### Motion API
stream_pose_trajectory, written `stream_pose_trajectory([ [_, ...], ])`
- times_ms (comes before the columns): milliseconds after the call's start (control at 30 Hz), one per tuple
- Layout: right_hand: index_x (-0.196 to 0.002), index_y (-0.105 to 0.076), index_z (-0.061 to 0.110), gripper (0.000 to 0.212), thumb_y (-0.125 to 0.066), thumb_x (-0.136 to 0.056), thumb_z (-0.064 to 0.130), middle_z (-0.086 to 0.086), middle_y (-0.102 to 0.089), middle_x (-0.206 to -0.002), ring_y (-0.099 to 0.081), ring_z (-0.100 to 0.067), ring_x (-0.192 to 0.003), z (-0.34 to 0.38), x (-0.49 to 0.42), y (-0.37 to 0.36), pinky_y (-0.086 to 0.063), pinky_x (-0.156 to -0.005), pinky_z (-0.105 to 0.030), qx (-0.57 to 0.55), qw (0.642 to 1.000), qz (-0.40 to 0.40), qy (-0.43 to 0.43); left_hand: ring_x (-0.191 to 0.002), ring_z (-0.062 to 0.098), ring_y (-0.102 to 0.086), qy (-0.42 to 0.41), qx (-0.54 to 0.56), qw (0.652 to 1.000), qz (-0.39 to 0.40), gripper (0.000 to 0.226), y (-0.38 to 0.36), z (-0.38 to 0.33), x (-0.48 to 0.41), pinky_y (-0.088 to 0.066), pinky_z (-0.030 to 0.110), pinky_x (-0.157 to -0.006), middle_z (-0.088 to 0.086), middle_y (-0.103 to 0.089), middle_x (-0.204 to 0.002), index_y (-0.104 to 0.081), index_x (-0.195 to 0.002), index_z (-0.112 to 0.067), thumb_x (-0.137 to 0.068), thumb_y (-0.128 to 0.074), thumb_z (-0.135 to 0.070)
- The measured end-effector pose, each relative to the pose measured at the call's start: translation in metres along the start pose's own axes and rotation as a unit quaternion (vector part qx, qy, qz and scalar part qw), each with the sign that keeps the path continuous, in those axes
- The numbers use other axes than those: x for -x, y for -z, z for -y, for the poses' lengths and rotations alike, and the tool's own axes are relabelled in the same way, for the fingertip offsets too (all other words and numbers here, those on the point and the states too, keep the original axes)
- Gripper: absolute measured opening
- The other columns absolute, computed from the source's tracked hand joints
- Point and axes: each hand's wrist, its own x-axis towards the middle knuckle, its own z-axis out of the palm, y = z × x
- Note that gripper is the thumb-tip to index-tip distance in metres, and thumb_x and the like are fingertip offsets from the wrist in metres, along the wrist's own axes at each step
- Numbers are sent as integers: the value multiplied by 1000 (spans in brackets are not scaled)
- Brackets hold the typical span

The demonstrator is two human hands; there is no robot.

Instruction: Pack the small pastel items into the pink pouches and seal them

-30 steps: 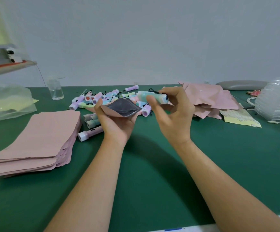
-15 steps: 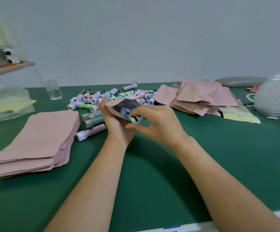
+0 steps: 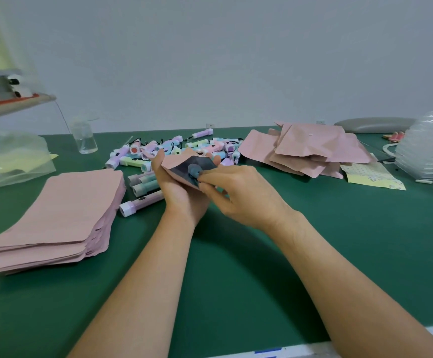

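My left hand (image 3: 176, 187) grips an open pink pouch (image 3: 178, 161) with a dark lining, mouth facing me. A small blue pastel item (image 3: 194, 170) sits in the pouch mouth, mostly inside. My right hand (image 3: 238, 195) has its fingertips at the pouch's lower edge, touching the blue item. Behind the hands lies a heap of pastel items (image 3: 174, 147) in pink, purple, blue and green. A purple-capped one (image 3: 140, 202) lies just left of my left wrist.
A stack of flat pink pouches (image 3: 57, 215) lies at the left on the green table (image 3: 236, 293). A pile of filled pink pouches (image 3: 311, 151) sits back right, with yellow paper (image 3: 373, 177) and clear plastic trays (image 3: 430, 148) beyond. A clear bottle (image 3: 85, 138) stands back left.
My right hand brought the blue item from above the heap down into the pouch mouth, and it now sits deeper inside. The left hand kept holding the pouch open.
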Motion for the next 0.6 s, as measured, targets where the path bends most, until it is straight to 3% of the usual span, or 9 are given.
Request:
stream_pose_trajectory([
  [67, -86, -69, 2, 25, -56, -104, 13, -11, -63, -73, -54, -35, -71, -2, -1, 1, -51, -68, -44, -64, 996, -35, -52, -87, 31, -66, 13, 10, 1000, 1, 65, -1, 0, 0, -54, 42, -94, 14, -64, -83, -64, -86, -8, -89, -49, -71],
  [133, -86, -68, 1, 24, -57, -104, 12, -11, -62, -71, -54, -35, -69, -2, -2, 3, -50, -68, -42, -83, 992, -68, -72, -92, 29, -66, 27, 11, 1000, 11, 63, -1, 1, 0, -54, 39, -90, 11, -65, -94, -64, -100, -10, -88, -52, -70],
  [200, -87, -69, 8, 23, -56, -104, 15, -4, -63, -75, -53, -30, -71, 0, -1, 2, -49, -65, -42, -36, 994, -77, -73, -93, 27, -66, 35, -4, 999, 16, 64, -4, 2, 2, -51, 38, -92, 9, -64, -97, -64, -103, -10, -86, -54, -70],
  [300, -88, -68, 17, 18, -55, -99, 17, 0, -66, -83, -50, -32, -71, 8, -4, -4, -42, -55, -37, 123, 988, -33, -86, -96, 30, -67, 33, -31, 999, -7, 60, -13, 6, 4, -49, 42, -106, 9, -67, -94, -67, -98, -11, -82, -58, -68],
  [367, -80, -69, 17, 11, -71, -85, 7, -1, -67, -76, -39, -32, -60, 15, -8, -5, -26, -49, -30, 191, 977, -30, -88, -102, 29, -62, 31, -39, 999, -16, 49, -17, 10, 5, -41, 42, -115, 4, -64, -87, -66, -87, -17, -89, -56, -65],
  [467, -57, -61, 12, 36, -88, -49, -9, -4, -57, -53, -24, -26, -47, 20, -12, -3, -12, -50, -20, 195, 973, -79, -96, -91, 22, -59, 47, -57, 997, -5, 46, -21, 16, 7, -41, 37, -99, -3, -59, -77, -63, -74, -22, -91, -56, -64],
  [533, -54, -60, 11, 38, -88, -40, -11, -5, -57, -51, -29, -27, -41, 21, -12, -2, -8, -50, -18, 191, 973, -85, -100, -86, 19, -54, 48, -54, 997, -1, 44, -23, 21, 9, -38, 35, -93, -3, -53, -78, -60, -74, -22, -88, -58, -64],
  [600, -59, -64, 8, 33, -84, -41, -12, -7, -61, -55, -44, -29, -39, 20, -12, -2, -12, -47, -21, 186, 976, -62, -96, -89, 19, -55, 51, -20, 998, 7, 45, -24, 25, 11, -36, 33, -106, -2, -55, -83, -61, -77, -21, -89, -58, -64],
])
